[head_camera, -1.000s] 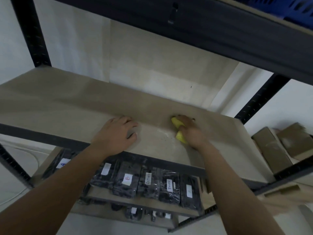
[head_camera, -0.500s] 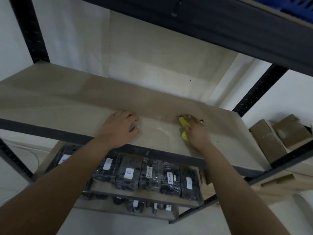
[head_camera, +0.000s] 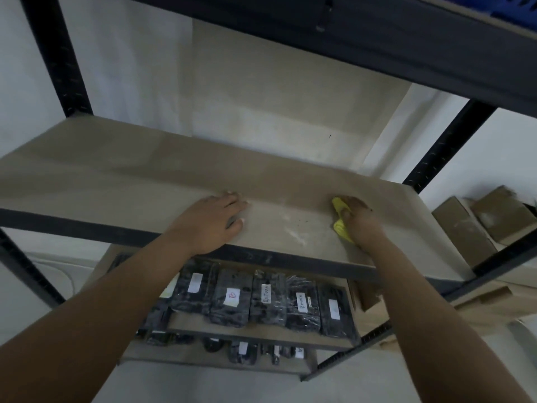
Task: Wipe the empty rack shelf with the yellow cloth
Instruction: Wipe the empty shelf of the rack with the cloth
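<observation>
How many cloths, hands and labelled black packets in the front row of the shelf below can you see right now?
Yellow cloth: 1
Hands: 2, left hand and right hand
Front-row black packets: 5, at
Total: 8

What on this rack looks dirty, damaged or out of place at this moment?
A pale powdery smear and a few dark specks lie on the tan board shelf, between the flat left hand and the right hand pressing the bunched yellow cloth. It looks like unwiped dust. Nothing else stands out.
</observation>
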